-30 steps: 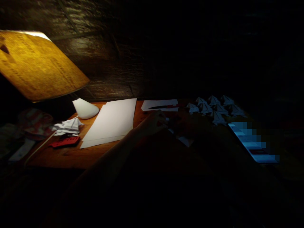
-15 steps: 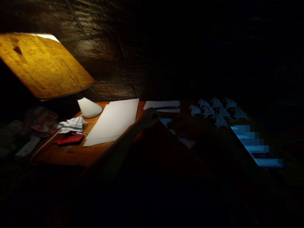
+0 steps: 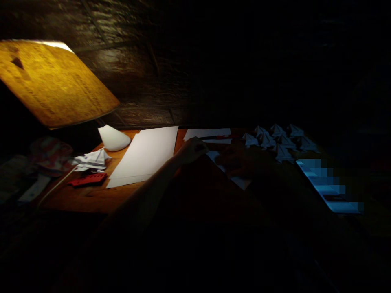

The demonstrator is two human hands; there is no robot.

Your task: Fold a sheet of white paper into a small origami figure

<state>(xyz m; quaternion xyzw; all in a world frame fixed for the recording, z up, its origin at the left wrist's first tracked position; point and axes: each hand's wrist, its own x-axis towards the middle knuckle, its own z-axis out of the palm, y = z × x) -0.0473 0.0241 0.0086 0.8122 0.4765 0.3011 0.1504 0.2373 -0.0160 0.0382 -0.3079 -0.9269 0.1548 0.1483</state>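
Note:
Dim light falls on my left hand (image 3: 192, 150), its fingers curled together at the upper left corner of a folded white paper (image 3: 242, 182). My right hand (image 3: 236, 162) lies across the middle of that paper in deep shadow, and its fingers barely show. Only the paper's left edge and its lower tip are visible; the rest is hidden or dark. Just beyond the hands, a dark, thin tool with a red part (image 3: 224, 137), its kind unclear, rests on white sheets (image 3: 192, 133).
A lamp with a yellow shade (image 3: 58, 83) and white base (image 3: 113, 138) lights the left side. Near it are large white sheets (image 3: 146, 154), a crumpled or folded paper (image 3: 93, 161) and a red object (image 3: 88, 179). Several folded paper figures (image 3: 282, 154) and a glowing screen (image 3: 324, 189) are at right.
The whole view has shifted very slightly. Both hands stay at the folded paper with almost no visible movement.

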